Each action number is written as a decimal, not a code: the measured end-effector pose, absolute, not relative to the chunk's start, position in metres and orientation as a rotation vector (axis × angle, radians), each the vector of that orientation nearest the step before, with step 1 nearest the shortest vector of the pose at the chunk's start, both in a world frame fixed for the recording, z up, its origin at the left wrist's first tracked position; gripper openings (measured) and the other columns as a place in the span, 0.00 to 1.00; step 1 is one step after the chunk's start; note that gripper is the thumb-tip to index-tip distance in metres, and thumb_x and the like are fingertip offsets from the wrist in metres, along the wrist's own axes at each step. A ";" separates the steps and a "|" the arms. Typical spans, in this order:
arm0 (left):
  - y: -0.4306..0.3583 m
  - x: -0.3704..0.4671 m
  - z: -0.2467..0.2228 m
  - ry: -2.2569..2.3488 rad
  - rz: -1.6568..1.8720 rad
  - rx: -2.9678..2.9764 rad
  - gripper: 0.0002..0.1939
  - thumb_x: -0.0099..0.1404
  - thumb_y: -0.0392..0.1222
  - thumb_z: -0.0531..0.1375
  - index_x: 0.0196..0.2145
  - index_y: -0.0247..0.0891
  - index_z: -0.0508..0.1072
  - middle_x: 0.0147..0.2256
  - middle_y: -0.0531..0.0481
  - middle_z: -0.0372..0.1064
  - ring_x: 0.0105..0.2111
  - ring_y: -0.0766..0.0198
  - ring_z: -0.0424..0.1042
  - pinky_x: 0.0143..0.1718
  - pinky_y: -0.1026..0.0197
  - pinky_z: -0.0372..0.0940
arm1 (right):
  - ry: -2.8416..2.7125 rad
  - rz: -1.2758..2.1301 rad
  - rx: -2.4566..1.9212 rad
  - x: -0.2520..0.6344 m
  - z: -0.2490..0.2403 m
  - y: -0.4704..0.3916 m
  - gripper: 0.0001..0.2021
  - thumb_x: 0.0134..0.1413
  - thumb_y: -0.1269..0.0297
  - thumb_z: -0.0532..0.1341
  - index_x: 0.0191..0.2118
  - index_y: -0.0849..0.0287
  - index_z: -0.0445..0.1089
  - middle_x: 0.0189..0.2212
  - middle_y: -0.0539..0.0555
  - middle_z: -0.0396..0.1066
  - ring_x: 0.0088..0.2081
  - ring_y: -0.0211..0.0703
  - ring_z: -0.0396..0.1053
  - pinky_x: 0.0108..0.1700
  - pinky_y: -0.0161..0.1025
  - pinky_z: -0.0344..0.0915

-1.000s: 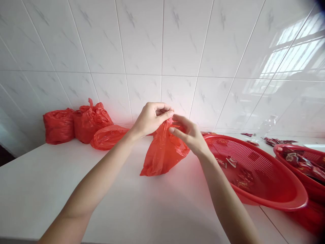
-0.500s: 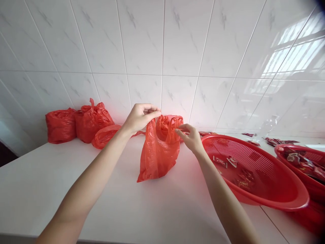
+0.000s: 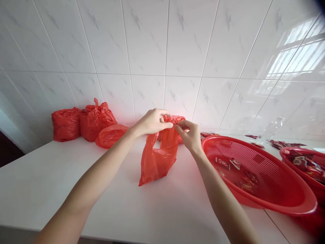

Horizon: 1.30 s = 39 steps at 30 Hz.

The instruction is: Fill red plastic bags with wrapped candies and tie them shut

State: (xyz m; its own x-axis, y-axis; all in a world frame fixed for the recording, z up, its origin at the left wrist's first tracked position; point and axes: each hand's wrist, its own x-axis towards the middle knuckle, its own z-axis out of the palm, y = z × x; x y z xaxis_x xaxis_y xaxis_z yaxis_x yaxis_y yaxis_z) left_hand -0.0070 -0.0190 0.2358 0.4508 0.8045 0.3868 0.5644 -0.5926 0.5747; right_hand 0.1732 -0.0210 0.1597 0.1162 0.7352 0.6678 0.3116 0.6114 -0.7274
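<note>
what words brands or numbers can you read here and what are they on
No text is readable.
Packets in the big basket: light print, too small and blurred.
Packets in the far-right basket: markings too blurred.
Packets near the wall: too small.
Held bag: no lettering visible.

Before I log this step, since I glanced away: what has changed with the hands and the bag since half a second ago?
The left hand has moved right and the right hand slightly left, so their fingertips nearly meet at the top of the red bag, bringing its handles together. The bulging bags and red basket stayed put.
</note>
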 end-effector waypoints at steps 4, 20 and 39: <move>-0.020 -0.001 0.238 1.165 1.014 2.419 0.10 0.58 0.36 0.60 0.36 0.37 0.80 0.23 0.52 0.70 0.22 0.66 0.66 0.24 0.63 0.59 | -1.516 0.340 -0.872 0.172 0.168 -0.037 0.08 0.54 0.61 0.65 0.27 0.58 0.74 0.25 0.50 0.70 0.30 0.40 0.65 0.38 0.40 0.63; -0.016 -0.009 0.247 0.985 1.323 2.254 0.17 0.58 0.39 0.65 0.45 0.35 0.78 0.38 0.45 0.77 0.36 0.60 0.76 0.41 0.56 0.70 | -1.290 1.227 -0.515 0.175 0.145 -0.022 0.14 0.53 0.51 0.67 0.38 0.57 0.75 0.36 0.54 0.76 0.38 0.44 0.73 0.44 0.41 0.70; -0.005 0.002 0.225 0.657 1.154 2.227 0.13 0.60 0.40 0.66 0.42 0.33 0.79 0.44 0.42 0.78 0.43 0.58 0.77 0.48 0.54 0.71 | -1.542 1.147 -0.675 0.166 0.158 -0.043 0.22 0.56 0.52 0.65 0.22 0.56 0.55 0.15 0.42 0.50 0.18 0.30 0.47 0.22 0.34 0.45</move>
State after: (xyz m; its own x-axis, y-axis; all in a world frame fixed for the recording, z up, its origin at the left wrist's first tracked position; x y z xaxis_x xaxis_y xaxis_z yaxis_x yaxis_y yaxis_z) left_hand 0.0018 -0.0050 0.2250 0.5143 0.6352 0.5762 0.1711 -0.7343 0.6569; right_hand 0.1657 -0.0429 0.1579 -0.2900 0.8669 0.4055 -0.1393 0.3810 -0.9140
